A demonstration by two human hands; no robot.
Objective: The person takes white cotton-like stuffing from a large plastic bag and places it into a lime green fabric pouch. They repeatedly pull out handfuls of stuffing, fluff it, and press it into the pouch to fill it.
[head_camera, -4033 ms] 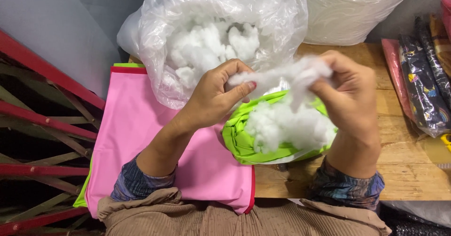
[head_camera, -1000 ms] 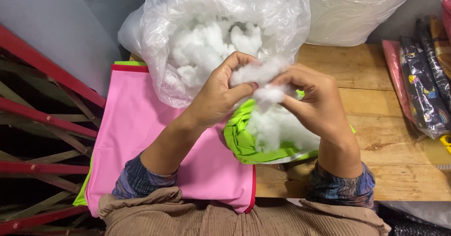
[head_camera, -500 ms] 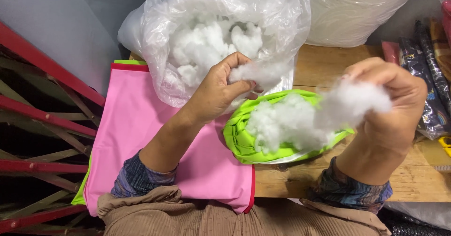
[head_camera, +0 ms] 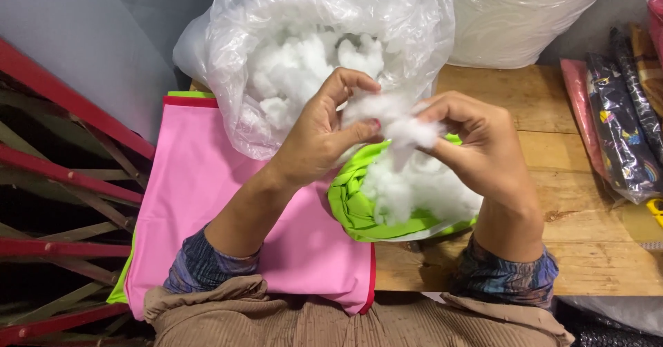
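Observation:
My left hand (head_camera: 323, 134) and my right hand (head_camera: 476, 147) are close together above a green fabric case (head_camera: 356, 205) and both pinch the same tuft of white stuffing (head_camera: 400, 122). The green case lies open on the table and is partly filled with white stuffing (head_camera: 414, 191). Just behind my hands stands a large clear plastic bag (head_camera: 304, 50), open at the top and full of the same white stuffing.
Pink fabric (head_camera: 200, 202) with green fabric under it lies on the left of the wooden table (head_camera: 587, 250). Another big clear bag (head_camera: 525, 15) stands at the back right. Patterned packets (head_camera: 621, 126) lie at the right edge. Red metal bars (head_camera: 62, 160) run on the left.
Half a second ago my right hand was pulled out to the right with a clump of stuffing. It has come back to my left hand, and both now hold the tuft over the green case.

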